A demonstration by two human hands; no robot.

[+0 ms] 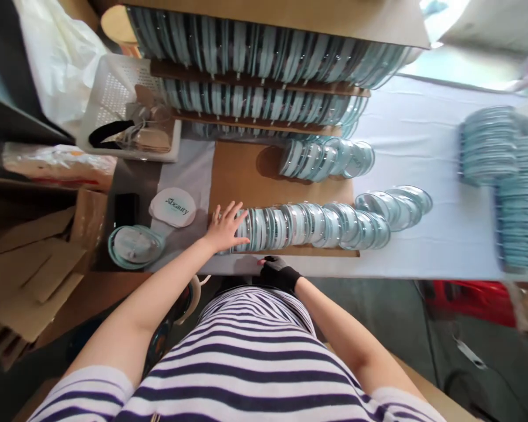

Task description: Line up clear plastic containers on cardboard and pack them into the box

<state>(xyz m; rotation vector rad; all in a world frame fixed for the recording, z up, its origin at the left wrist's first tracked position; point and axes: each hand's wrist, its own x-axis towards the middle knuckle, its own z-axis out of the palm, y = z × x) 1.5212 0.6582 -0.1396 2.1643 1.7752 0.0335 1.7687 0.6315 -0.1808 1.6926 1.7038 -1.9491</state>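
My left hand point(226, 225) lies flat with spread fingers against the left end of a long row of round clear-and-pale-blue cases point(317, 225) standing on edge on a brown cardboard sheet point(242, 173). My right hand point(278, 271), in a black glove, rests at the table's near edge just below that row; its fingers are hidden. A shorter row of the same cases point(328, 158) lies further back on the cardboard.
Cardboard-layered stacked rows of cases point(268, 55) fill the back. A white basket point(127, 111) stands at back left. A round "Beauty" label disc point(173, 207) and a small pile of cases point(134, 246) lie left. More case stacks point(506, 176) stand right on the white table point(422, 135).
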